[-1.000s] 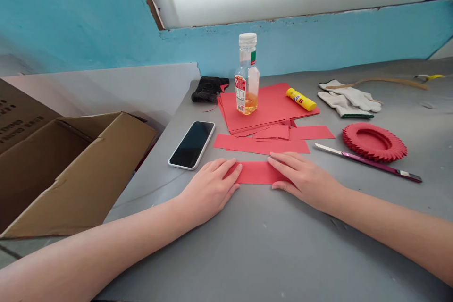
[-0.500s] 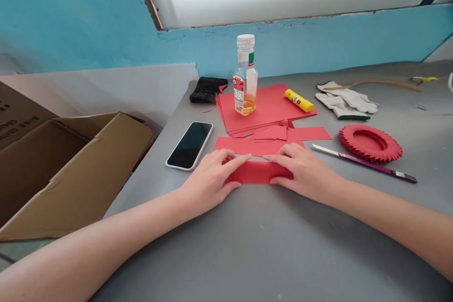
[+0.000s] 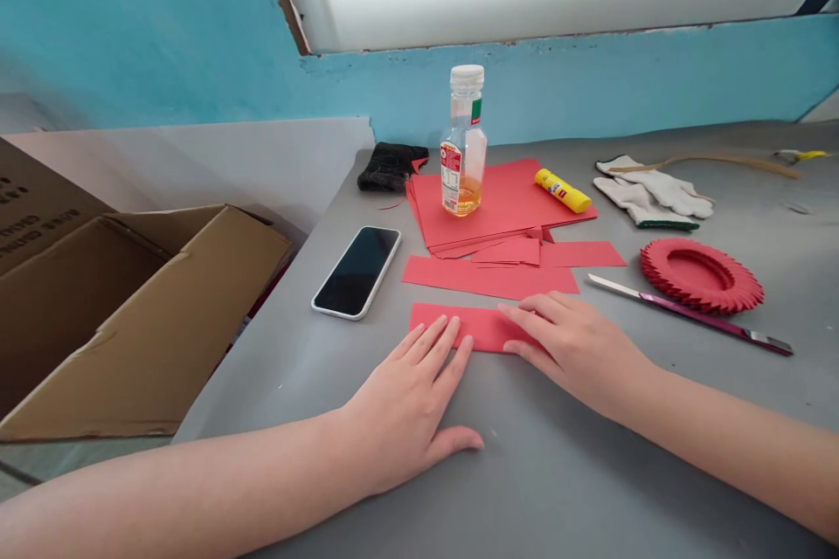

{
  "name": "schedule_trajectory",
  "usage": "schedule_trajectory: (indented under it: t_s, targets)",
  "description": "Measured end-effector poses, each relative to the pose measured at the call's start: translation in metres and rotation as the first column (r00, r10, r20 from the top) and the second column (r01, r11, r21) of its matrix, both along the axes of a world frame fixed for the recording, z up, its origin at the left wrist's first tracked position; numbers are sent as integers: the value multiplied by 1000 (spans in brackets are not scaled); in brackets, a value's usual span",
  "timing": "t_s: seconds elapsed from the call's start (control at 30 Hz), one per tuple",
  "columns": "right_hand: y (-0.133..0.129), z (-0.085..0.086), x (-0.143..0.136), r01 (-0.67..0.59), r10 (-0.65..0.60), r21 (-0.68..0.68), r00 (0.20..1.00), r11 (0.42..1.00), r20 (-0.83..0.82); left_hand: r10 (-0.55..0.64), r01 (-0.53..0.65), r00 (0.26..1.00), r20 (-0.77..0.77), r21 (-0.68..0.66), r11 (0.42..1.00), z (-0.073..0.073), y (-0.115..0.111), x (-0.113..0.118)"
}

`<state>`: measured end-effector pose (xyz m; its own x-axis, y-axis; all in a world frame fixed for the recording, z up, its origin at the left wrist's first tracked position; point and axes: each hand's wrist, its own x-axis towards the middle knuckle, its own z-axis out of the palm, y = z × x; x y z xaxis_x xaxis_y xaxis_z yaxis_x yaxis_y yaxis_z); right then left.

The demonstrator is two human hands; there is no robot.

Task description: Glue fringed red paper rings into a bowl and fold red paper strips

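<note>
A red paper strip [image 3: 483, 330] lies flat on the grey table in front of me. My left hand [image 3: 412, 419] is open, palm down, its fingertips resting on the strip's left part and its thumb out on the bare tabletop. At the strip's right end, my right hand [image 3: 570, 345] grips it across its width, thumb at the near edge and fingers at the far one; that end is hidden under the hand. Just beyond lies another red strip [image 3: 485, 277]. Small red paper pieces [image 3: 517, 251] sit behind that.
A bottle [image 3: 464, 157] and a yellow glue stick [image 3: 562, 190] rest on stacked red paper [image 3: 511, 223]. To the left are a phone [image 3: 357, 272] and a cardboard box [image 3: 144, 332]. A craft knife [image 3: 695, 314], pleated red paper ring [image 3: 738, 279] and white gloves [image 3: 655, 192] lie right.
My left hand has let go of the strip's left end, flattened and spread over the paper. The right hand keeps its hold. The strip now lies flatter, and the view has shifted slightly.
</note>
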<state>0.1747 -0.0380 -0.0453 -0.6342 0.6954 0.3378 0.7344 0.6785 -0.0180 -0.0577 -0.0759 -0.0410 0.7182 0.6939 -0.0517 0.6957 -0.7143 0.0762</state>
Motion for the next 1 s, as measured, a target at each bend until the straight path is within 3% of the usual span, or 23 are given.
schedule_trajectory:
  t_s: [0.1, 0.23, 0.43, 0.73, 1.0]
  targets:
    - [12, 7, -8, 102, -101, -121, 995, 987, 13, 1, 0, 1000, 6, -31, 1000, 1, 0, -1]
    - [29, 13, -15, 234, -239, -328, 971, 915, 26, 1, 0, 1000, 28, -42, 999, 0, 1, -2]
    - [47, 10, -18, 206, -240, -625, 970, 753, 31, 0, 2, 1000, 21, -75, 997, 1, 2, -2]
    - [44, 6, -18, 255, -297, -613, 954, 748, 34, 3, -5, 1000, -9, -152, 988, 7, 3, -1]
    - [45, 9, -24, 314, -326, -579, 942, 753, 87, 16, -17, 1000, -1, -133, 991, 7, 0, -2]
